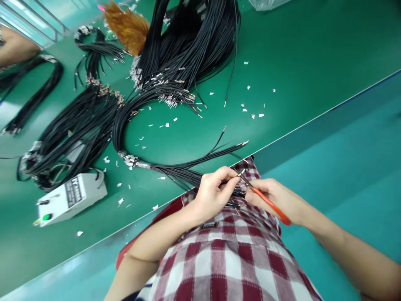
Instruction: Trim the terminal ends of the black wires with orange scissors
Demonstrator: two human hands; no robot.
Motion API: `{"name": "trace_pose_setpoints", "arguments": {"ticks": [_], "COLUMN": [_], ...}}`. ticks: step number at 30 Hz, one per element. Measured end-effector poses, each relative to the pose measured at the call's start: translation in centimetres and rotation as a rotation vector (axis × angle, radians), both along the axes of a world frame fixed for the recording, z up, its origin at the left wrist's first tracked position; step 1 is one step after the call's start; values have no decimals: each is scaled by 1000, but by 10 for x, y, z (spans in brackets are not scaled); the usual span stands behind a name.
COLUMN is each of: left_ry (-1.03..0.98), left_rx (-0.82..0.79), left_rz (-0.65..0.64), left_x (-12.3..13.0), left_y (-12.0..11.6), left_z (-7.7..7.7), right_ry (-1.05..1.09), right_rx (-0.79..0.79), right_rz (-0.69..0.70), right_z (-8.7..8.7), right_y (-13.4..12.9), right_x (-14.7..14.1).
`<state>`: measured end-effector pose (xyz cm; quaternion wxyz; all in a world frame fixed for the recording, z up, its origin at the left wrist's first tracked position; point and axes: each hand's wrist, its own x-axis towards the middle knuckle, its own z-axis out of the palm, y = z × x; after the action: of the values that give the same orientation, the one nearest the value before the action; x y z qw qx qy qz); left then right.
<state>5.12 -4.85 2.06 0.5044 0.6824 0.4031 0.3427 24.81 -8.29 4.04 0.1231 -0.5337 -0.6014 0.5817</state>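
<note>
My left hand (216, 190) pinches the end of one black cable from a bundle (175, 167) that runs off the table edge toward my lap. In my right hand (272, 196) is a pair of scissors (266, 200) with red-orange handles, its blades at the pinched cable tip, where a small whitish piece shows. Other loose cable ends hang below my fingers over the checked apron (225, 234). The bundle is gathered by a clear and white tie (131, 161) on the table.
Large heaps of black cables (194, 46) and another bundle (78, 121) cover the table's far and left parts. A white box with a green button (73, 198) lies left. White scraps (244, 109) are scattered about. Another person's arm (15, 48) shows at far left.
</note>
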Motion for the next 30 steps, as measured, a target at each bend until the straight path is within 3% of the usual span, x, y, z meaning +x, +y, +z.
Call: {"name": "trace_pose_setpoints", "arguments": {"ticks": [8, 15, 21, 26, 30], "left_ry": [60, 61, -98, -164, -153], "left_rx": [35, 28, -263, -402, -462], "left_rz": [-12, -1, 52, 44, -47], "left_x": [-1, 0, 2, -1, -5], "left_y": [-2, -3, -2, 2, 3], "left_z": [-3, -4, -7, 0, 4], "right_ry": [-109, -40, 32, 65, 159], "right_rx": [-27, -43, -35, -23, 16], "right_rz": [36, 17, -44, -32, -189], "right_z": [-3, -12, -25, -15, -7], "right_y": [5, 5, -7, -10, 2], "right_x": [2, 1, -6, 3, 13]}}
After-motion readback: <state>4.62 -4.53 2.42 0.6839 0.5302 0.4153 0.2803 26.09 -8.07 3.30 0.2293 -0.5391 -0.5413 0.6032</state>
